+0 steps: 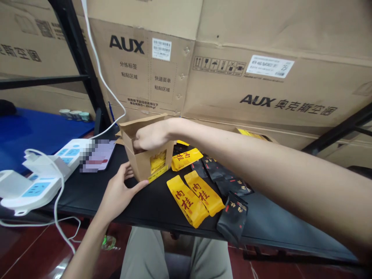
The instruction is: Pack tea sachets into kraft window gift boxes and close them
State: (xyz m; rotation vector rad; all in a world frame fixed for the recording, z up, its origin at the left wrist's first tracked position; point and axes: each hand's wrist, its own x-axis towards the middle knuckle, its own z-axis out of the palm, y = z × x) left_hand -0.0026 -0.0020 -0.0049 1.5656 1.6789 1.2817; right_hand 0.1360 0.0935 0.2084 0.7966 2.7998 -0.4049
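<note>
A kraft paper bag (142, 164) with a clear window stands on the black table top (87, 201), showing yellow packets inside. My right hand (150, 135) reaches into its open top, with the fingers hidden in the bag. My left hand (119, 190) grips the bag's lower left side, its thumb along the bottom edge. To the right lie several yellow packets printed with red 肉桂 characters (187, 201), and beyond them several black sachets (232, 219). One yellow packet (186, 159) rests close to the bag.
A white power strip (43, 174) with white cables lies at the left, next to a pixelated flat item (97, 155). Behind the table stand large AUX cardboard cartons (145, 58) and a black metal shelf frame (78, 58). A blue mat (35, 131) lies at the far left.
</note>
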